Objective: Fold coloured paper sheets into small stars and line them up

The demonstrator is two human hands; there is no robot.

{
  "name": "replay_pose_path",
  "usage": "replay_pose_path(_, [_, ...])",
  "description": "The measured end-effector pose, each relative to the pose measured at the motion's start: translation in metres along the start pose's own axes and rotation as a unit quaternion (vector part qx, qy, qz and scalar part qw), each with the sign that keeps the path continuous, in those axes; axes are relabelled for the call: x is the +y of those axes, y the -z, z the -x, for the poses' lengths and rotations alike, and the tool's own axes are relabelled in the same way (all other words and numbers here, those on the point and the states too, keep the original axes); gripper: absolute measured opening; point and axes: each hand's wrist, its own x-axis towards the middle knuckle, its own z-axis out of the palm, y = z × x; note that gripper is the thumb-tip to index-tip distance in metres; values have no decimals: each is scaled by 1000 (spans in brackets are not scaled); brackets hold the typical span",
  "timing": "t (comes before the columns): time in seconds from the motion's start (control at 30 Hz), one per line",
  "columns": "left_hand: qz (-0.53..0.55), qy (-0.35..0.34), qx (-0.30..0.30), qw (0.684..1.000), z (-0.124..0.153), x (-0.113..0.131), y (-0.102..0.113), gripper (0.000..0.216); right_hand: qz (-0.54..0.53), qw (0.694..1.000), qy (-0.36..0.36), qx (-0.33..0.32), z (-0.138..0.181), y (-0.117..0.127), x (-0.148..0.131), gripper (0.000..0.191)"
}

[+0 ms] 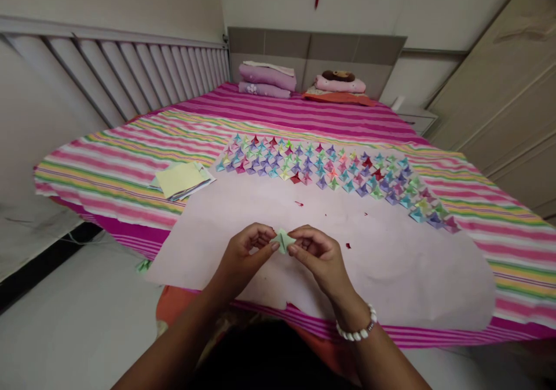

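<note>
Both my hands pinch a small pale green folded paper piece (282,240) between them, just above a large pale pink sheet (391,257) spread on the bed. My left hand (245,254) grips its left side with thumb and fingers curled. My right hand (317,254), with a white bead bracelet (358,327) on the wrist, grips its right side. Beyond them, several small folded paper shapes (330,172) in many colours lie in rows along the sheet's far edge.
A stack of square papers, pale yellow on top (181,179), lies to the left on the striped bedspread (130,158). Folded pink blankets (266,80) and a pillow with a soft toy (341,83) sit by the headboard. A white slatted rail (130,71) runs along the left.
</note>
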Motion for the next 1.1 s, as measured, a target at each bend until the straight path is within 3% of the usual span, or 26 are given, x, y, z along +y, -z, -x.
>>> replay_pose_path(0.3, [94, 62, -70, 991, -2, 5, -3, 16, -48, 994, -85, -47, -2, -1, 1, 22])
replay_pose_path(0.5, [115, 87, -54, 988, -1, 7, -6, 17, -85, 990, -98, -62, -3, -1, 5, 20])
replay_pose_path(0.67, [131, 84, -51, 987, 0, 8, -7, 17, -114, 989, -99, -14, -5, -7, 4, 16])
replay_pose_path(0.93, [135, 84, 18, 987, 2, 8, -12, 13, -143, 984, -95, 37, -5, -20, 2, 9])
replay_pose_path(1.1, [147, 72, 21, 986, 3, 7, -14, 5, -180, 979, -90, 42, -4, -23, -1, 7])
